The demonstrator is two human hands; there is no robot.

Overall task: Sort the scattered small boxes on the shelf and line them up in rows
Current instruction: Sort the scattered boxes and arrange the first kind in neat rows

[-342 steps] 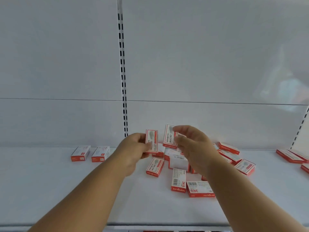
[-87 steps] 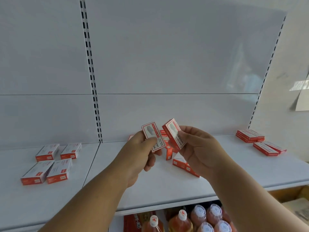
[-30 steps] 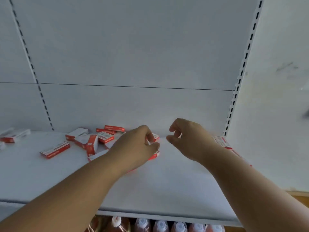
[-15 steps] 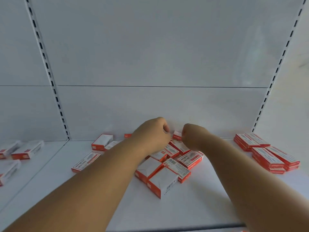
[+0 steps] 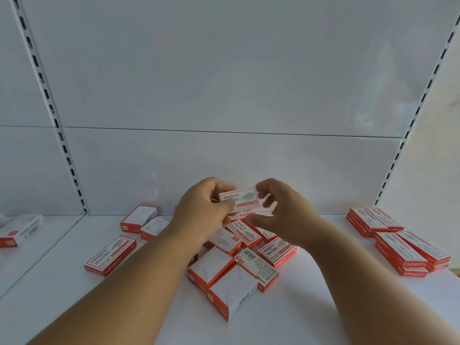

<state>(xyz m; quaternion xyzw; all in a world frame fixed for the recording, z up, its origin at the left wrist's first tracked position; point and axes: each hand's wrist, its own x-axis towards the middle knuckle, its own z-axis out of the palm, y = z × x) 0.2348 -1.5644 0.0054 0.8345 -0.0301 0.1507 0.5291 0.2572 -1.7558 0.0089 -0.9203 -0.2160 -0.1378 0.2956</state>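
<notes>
A small red-and-white box (image 5: 239, 200) is lifted above the pile (image 5: 239, 255) on the shelf (image 5: 311, 307), near the back wall. The left hand (image 5: 201, 215) pinches its left end, thumb on the front face, so that grip is closed on it. The right hand (image 5: 281, 215) has curled fingers at its right end; whether they clasp it is blurred. Below, a box (image 5: 258, 267) reads "24/6" beside a barcode. Neat stacks (image 5: 398, 240) sit right

red-and-white small boxes (image 5: 249, 257), white shelf (image 5: 323, 307), white slotted uprights (image 5: 49, 108)
</notes>
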